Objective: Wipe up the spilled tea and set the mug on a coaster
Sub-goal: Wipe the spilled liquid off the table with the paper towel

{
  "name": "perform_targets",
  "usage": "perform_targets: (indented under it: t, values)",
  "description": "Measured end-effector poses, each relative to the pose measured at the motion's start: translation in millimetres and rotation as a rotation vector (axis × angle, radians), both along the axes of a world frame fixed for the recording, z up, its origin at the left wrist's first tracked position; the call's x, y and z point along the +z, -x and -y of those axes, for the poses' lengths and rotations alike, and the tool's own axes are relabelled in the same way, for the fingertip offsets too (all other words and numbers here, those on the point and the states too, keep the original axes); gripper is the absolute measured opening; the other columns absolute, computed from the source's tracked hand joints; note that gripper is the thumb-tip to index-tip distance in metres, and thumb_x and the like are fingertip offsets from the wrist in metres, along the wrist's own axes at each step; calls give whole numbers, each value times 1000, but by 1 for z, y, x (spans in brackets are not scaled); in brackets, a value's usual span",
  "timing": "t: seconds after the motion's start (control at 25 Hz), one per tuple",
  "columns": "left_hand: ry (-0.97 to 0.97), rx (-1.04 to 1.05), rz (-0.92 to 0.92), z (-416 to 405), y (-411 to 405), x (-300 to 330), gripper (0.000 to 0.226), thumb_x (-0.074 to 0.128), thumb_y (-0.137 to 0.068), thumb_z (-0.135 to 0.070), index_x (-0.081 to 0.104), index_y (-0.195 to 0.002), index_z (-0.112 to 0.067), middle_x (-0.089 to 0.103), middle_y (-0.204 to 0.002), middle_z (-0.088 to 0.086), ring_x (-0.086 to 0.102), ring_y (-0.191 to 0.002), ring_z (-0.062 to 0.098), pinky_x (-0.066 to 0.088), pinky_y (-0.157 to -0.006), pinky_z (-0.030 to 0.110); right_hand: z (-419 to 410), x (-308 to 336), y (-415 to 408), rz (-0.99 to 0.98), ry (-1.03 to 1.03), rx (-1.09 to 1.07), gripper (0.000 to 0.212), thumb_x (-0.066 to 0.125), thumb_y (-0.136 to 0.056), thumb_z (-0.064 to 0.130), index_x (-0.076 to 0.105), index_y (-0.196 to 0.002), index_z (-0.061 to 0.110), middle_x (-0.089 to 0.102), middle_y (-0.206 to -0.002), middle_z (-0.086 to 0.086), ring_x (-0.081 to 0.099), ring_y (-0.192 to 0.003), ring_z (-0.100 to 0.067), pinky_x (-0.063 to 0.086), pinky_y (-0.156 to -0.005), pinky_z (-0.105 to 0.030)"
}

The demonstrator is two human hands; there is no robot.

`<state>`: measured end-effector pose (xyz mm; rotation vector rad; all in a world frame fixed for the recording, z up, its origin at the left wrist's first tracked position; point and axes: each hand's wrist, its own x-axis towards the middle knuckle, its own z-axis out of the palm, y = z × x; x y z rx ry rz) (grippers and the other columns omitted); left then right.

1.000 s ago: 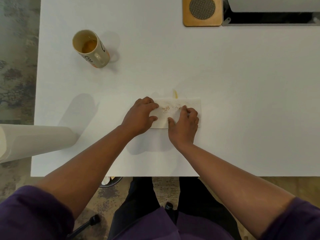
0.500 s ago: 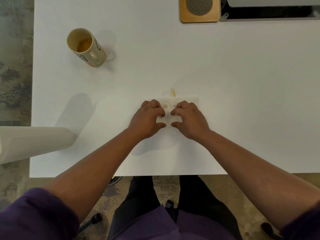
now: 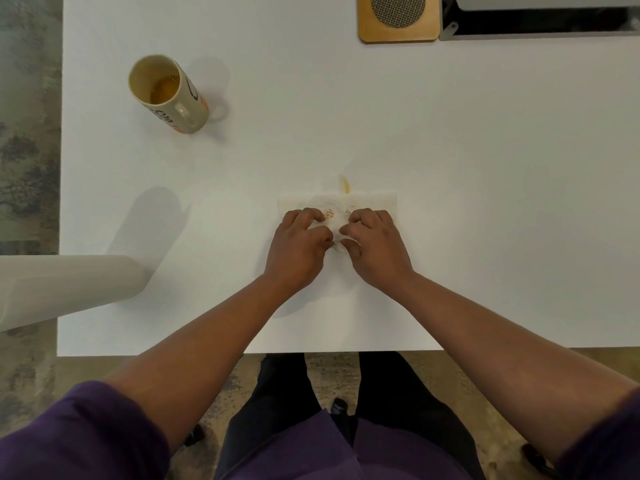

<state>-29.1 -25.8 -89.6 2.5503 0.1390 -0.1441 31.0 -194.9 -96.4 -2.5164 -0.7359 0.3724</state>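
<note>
Over on the far left, a roll of paper towel (image 3: 65, 289) juts over the near corner of the white table (image 3: 485, 202), throwing a soft shadow across the top. Further back on that side stands the mug (image 3: 169, 93), upright on the bare table, a little amber tea pooled in its bottom, handle turned toward the person, lettering down its side too small to read. It sits well apart from everything else. Coming to the middle now, near the front edge: a folded paper towel (image 3: 367, 201) lies flat, blotched with brownish tea stains, and both hands are down on it. The left hand (image 3: 298, 247) has its fingers curled, bunching the sheet toward the centre, and the right hand (image 3: 375, 245) mirrors it, fingers bent and gathering the paper from the other side, the knuckles of the two nearly meeting. Just beyond the towel's far edge a thin yellow streak of tea (image 3: 344, 184) lies uncovered on the table. Bare forearms run back to purple sleeves. Then up at the far right of centre, the wooden coaster (image 3: 398, 19) with its round woven inset lies at the back edge, just beside a dark flat device (image 3: 540, 27), well away from the mug.
</note>
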Motion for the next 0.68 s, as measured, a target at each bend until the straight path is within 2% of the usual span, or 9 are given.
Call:
perform_targets:
  t: [0.12,0.2,0.28,0.44,0.6,0.68]
  values:
    - [23,33,30,1,2,0,5,74,-86,-8,75,-89,-12,65,-115,11,58,-105,36,51,-82,39,3,4,6,-12,3,-3,37,67,-80,30,71,-112,14,62,-125,-6,55,-113,-31,50,-88,-42]
    - [70,80,48,3,2,-1,5,71,-88,-8,73,-92,-11,64,-115,10,58,-104,33,50,-82,37,2,4,8,5,38,-3,39,67,-78,26,70,-115,13,61,-129,-8,55,-117,-33,51,-89,-45]
    - [111,126,55,4,1,0,4,70,-90,-10,71,-94,-11,65,-115,7,58,-103,29,50,-83,35,-1,3,9,31,40,-26,33,59,-83,20,72,-112,11,65,-126,-10,57,-114,-35,53,-86,-47]
    - [189,193,71,9,-4,5,7,66,-93,-12,70,-98,-12,69,-117,2,63,-104,24,53,-86,35,-13,12,9,-58,-23,-147,44,39,-92,28,73,-116,12,68,-126,-11,60,-114,-34,53,-91,-43]
    - [265,276,78,13,-7,18,17,61,-98,-20,69,-113,-13,71,-121,-2,65,-110,18,54,-91,36,-22,32,4,-141,-177,-283,37,46,-93,17,71,-119,10,72,-120,-5,66,-109,-26,51,-89,-32]
    - [277,280,38,14,-7,25,32,60,-99,-29,64,-127,-14,68,-128,-2,62,-117,15,49,-98,28,-25,41,2,-192,-268,-362,33,50,-93,12,71,-119,12,75,-112,-1,68,-102,-19,52,-87,-29]
